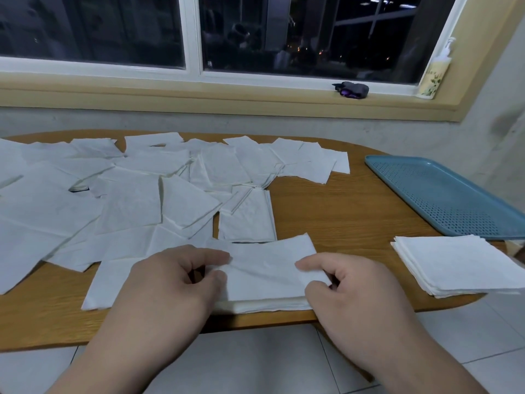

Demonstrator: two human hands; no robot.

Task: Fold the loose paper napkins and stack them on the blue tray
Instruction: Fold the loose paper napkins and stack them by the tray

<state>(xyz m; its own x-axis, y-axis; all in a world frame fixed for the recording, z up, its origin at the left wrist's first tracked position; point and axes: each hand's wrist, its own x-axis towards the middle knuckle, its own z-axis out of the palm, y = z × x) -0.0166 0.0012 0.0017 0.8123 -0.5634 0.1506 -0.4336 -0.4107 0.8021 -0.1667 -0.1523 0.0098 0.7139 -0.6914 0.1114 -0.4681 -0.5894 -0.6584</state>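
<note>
so, left hand (167, 282) and right hand (349, 291) on one folded napkin (264, 275)

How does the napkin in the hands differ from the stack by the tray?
The held napkin is pinched by the left hand and the right hand; the stack lies untouched. The held napkin sits centre, at the near edge of the table; the stack sits to the right, in front of the blue tray. Both are white paper resting on the table.
</note>
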